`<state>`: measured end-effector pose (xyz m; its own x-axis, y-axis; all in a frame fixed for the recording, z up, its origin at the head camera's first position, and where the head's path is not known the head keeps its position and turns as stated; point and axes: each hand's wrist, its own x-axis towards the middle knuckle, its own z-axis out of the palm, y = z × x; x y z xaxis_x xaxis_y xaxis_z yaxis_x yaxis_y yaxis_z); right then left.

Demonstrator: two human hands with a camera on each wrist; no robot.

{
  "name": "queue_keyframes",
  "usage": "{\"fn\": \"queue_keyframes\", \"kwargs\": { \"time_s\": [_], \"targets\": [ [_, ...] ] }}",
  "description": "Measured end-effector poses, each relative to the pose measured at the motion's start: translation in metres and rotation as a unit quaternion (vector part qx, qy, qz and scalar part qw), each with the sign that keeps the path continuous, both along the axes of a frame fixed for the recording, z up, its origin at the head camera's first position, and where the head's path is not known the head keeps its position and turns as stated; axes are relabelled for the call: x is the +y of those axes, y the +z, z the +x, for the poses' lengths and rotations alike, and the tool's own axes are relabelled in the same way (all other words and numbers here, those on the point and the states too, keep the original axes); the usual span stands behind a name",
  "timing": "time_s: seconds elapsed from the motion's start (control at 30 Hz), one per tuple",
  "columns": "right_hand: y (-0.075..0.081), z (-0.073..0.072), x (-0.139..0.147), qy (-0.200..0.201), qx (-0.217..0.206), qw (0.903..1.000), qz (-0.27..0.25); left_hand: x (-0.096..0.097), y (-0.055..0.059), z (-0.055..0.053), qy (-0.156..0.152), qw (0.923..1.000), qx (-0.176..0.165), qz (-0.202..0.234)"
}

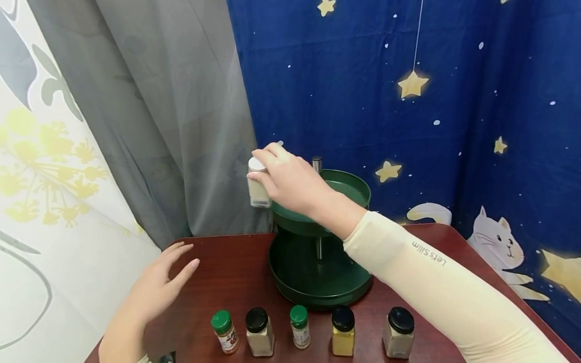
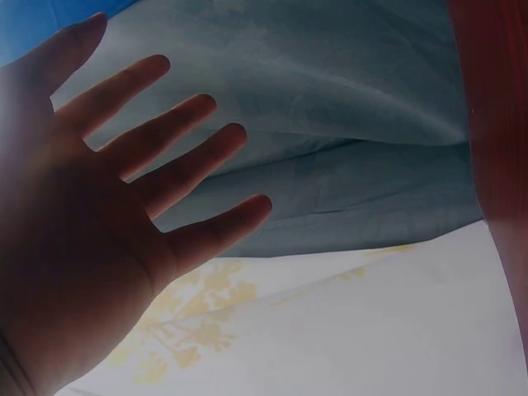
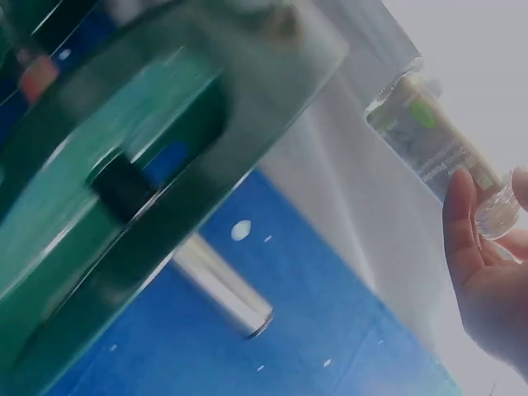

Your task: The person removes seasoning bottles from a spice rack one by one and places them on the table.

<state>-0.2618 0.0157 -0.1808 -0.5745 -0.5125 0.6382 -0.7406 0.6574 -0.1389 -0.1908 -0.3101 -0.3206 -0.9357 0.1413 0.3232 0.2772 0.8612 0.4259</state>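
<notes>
My right hand (image 1: 292,179) grips a clear spice jar (image 1: 259,194) of pale powder near its white cap, upright in the air. It is just left of the upper tier of a dark green two-tier stand (image 1: 292,224). In the right wrist view the jar (image 3: 429,136) shows a printed label with a green mark, and fingers curl round its cap end. My left hand (image 1: 152,290) hovers over the table's left side. Its fingers are spread and hold nothing, as the left wrist view also shows.
Along the front of the reddish-brown table (image 1: 218,272) stand several spice jars, among them a green-capped jar (image 1: 225,333), a black-capped yellow jar (image 1: 343,333) and a black-capped pale jar (image 1: 399,333). A small dark object (image 1: 168,357) lies at the front left. Curtains hang behind.
</notes>
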Motion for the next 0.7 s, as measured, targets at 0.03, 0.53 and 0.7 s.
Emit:
{"fn": "queue_keyframes", "kwargs": {
  "time_s": [0.03,0.53,0.7],
  "targets": [
    [-0.001,0.003,-0.004,0.008,0.002,1.0,0.0,-0.001,0.0,0.0,0.002,1.0,0.001,-0.001],
    [-0.048,0.036,-0.093,0.035,-0.068,0.9845,0.158,-0.018,0.0,0.003,0.018,0.9998,0.008,0.0],
    [-0.07,0.038,-0.118,0.027,-0.113,0.9698,0.215,-0.025,0.001,0.004,0.028,0.9996,-0.006,0.001]
  ]
}}
